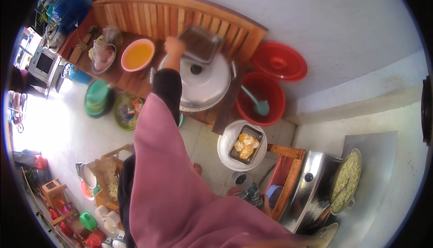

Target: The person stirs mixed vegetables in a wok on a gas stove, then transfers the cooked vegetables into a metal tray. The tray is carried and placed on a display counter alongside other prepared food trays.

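My left hand (175, 47), in a black sleeve under pink cloth, grips the near-left edge of a rectangular metal tray (200, 45). The tray is slightly blurred and is held tilted over the domed lid (205, 83) of a large steamer pot on the wooden bench. Low in the view, beside the stove's wooden stand, my right hand (267, 208) is partly hidden by the pink cloth; its fingers close on a dark patterned cloth (251, 197). A second metal tray (246, 144) with pale yellow pieces rests on a white round lid or stool top (224, 151).
A pink bowl of orange liquid (137, 55) and a bowl of bagged food (103, 58) share the bench (122, 80). Right of it stand a red bucket (270, 112) with a turquoise dipper and a red lid (279, 61). A pan of chopped green food (347, 180) sits on the stove (311, 171).
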A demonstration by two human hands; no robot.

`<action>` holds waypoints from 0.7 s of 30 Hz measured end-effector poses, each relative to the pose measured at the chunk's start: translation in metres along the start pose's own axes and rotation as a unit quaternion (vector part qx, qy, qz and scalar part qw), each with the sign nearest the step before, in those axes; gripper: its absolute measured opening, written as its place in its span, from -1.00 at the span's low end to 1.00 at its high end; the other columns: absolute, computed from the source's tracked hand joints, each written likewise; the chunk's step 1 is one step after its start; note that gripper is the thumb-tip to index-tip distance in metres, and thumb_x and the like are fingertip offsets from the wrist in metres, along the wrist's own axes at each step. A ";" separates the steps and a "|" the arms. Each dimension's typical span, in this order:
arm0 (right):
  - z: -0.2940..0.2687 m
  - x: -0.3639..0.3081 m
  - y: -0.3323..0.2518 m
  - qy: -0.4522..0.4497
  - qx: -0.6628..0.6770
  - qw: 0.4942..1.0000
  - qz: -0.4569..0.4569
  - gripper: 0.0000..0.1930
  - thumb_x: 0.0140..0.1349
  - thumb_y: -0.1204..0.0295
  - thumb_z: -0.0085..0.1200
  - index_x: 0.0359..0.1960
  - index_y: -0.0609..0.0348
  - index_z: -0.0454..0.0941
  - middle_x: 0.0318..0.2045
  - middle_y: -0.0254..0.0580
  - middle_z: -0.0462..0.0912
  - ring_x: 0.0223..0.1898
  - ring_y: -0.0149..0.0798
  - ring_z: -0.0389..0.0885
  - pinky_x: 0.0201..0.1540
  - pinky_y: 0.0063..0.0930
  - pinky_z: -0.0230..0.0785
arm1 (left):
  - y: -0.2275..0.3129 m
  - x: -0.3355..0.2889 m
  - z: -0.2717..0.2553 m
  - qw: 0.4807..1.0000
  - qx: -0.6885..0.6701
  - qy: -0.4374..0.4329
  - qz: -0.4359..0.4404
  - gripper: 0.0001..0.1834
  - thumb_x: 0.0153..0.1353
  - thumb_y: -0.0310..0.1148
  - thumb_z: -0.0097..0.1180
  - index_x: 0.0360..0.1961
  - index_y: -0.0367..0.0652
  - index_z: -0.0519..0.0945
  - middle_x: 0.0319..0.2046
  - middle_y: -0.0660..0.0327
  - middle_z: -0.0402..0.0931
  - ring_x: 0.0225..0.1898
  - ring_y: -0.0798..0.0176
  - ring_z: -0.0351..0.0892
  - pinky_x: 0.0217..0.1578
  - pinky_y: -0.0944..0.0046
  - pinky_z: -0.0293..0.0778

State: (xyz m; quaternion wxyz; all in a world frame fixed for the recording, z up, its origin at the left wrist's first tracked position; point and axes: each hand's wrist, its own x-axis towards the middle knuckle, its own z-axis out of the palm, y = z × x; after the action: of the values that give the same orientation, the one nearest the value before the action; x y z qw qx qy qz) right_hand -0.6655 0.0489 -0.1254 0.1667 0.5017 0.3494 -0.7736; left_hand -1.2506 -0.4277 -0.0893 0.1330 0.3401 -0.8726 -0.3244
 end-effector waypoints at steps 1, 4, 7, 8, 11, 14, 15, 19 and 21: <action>0.007 -0.004 -0.002 -0.007 -0.008 1.000 -0.003 -0.66 0.31 0.26 -0.01 0.03 0.19 0.46 -0.11 -0.15 0.59 -0.13 -0.17 0.59 -0.03 -0.27 0.46 | 0.004 0.000 -0.008 0.999 -0.032 0.000 -0.025 -0.56 0.03 -0.37 0.18 -0.02 -0.22 0.51 -0.05 -0.22 0.52 -0.03 -0.21 0.58 -0.03 -0.02 0.52; 0.037 -0.020 -0.005 -0.042 -0.045 0.998 -0.020 -0.66 0.31 0.28 0.00 0.04 0.20 0.45 -0.11 -0.15 0.58 -0.13 -0.17 0.58 -0.04 -0.29 0.46 | 0.018 -0.007 -0.031 0.998 -0.049 0.040 0.028 -0.51 0.01 -0.37 0.17 0.02 -0.20 0.39 -0.01 -0.28 0.41 0.04 -0.23 0.50 0.04 -0.07 0.46; 0.068 -0.031 -0.005 -0.096 -0.124 0.983 -0.093 -0.66 0.30 0.29 0.01 0.04 0.20 0.43 -0.11 -0.14 0.57 -0.13 -0.18 0.58 -0.05 -0.30 0.45 | 0.027 -0.020 -0.053 0.963 -0.137 0.133 0.192 -0.68 -0.03 -0.57 0.06 -0.17 -0.24 0.49 -0.08 -0.15 0.41 0.02 -0.19 0.45 0.02 -0.03 0.41; 0.077 -0.032 -0.002 -0.111 -0.141 0.977 -0.116 -0.66 0.30 0.30 0.01 0.04 0.21 0.43 -0.10 -0.14 0.57 -0.13 -0.18 0.57 -0.05 -0.31 0.45 | 0.029 -0.022 -0.061 0.937 -0.160 0.165 0.261 -0.69 -0.04 -0.62 0.02 -0.19 -0.25 0.51 -0.10 -0.12 0.42 0.01 -0.18 0.44 0.01 -0.01 0.40; 0.118 0.005 -0.016 -0.112 -0.053 0.992 0.032 -0.68 0.31 0.22 0.00 -0.02 0.15 0.53 -0.24 -0.23 0.64 -0.28 -0.24 0.63 -0.22 -0.38 0.52 | 0.033 -0.027 -0.085 0.860 -0.160 0.114 0.472 -0.56 -0.06 -0.70 0.01 -0.12 -0.13 0.60 -0.11 -0.06 0.45 0.00 -0.15 0.42 -0.01 0.05 0.40; 0.165 0.033 -0.029 -0.207 -0.115 0.970 -0.050 -0.66 0.29 0.31 0.05 0.07 0.11 0.47 -0.27 -0.33 0.61 -0.32 -0.40 0.61 -0.30 -0.54 0.48 | 0.037 -0.039 -0.112 0.800 -0.100 0.102 0.583 -0.48 -0.05 -0.68 0.03 -0.02 -0.01 0.61 -0.07 -0.05 0.48 -0.01 -0.14 0.47 -0.03 0.05 0.45; 0.188 0.037 -0.038 -0.281 -0.114 0.949 -0.086 -0.63 0.29 0.33 0.06 0.12 0.11 0.44 -0.26 -0.34 0.61 -0.32 -0.41 0.60 -0.29 -0.55 0.47 | 0.039 -0.046 -0.122 0.788 -0.077 0.109 0.601 -0.48 -0.03 -0.67 0.04 -0.01 0.02 0.61 -0.06 -0.05 0.49 -0.02 -0.15 0.49 -0.04 0.05 0.47; 0.309 0.013 -0.074 -0.400 -0.139 0.873 -0.242 -0.54 0.30 0.38 0.04 0.23 0.16 0.34 -0.14 -0.31 0.57 -0.21 -0.44 0.56 -0.15 -0.58 0.40 | 0.039 -0.093 -0.184 0.867 -0.117 0.094 0.475 -0.56 0.04 -0.59 0.06 -0.02 -0.01 0.60 -0.19 0.00 0.60 -0.21 -0.14 0.61 -0.19 0.04 0.54; 0.377 -0.020 -0.080 -0.409 -0.155 0.831 -0.343 -0.50 0.32 0.38 0.02 0.28 0.19 0.26 -0.02 -0.27 0.49 -0.05 -0.39 0.48 -0.01 -0.52 0.34 | 0.027 -0.129 -0.222 0.873 -0.209 0.125 0.422 -0.64 0.10 -0.56 0.06 -0.04 -0.10 0.58 -0.22 -0.03 0.60 -0.19 -0.14 0.60 -0.20 0.06 0.51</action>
State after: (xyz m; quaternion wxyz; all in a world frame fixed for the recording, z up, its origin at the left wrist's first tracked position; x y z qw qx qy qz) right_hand -0.9544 -0.1633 0.0172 0.0940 -0.0447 0.5141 -0.8514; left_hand -1.0694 -0.4302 0.0943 0.4327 -0.0584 -0.8214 -0.3669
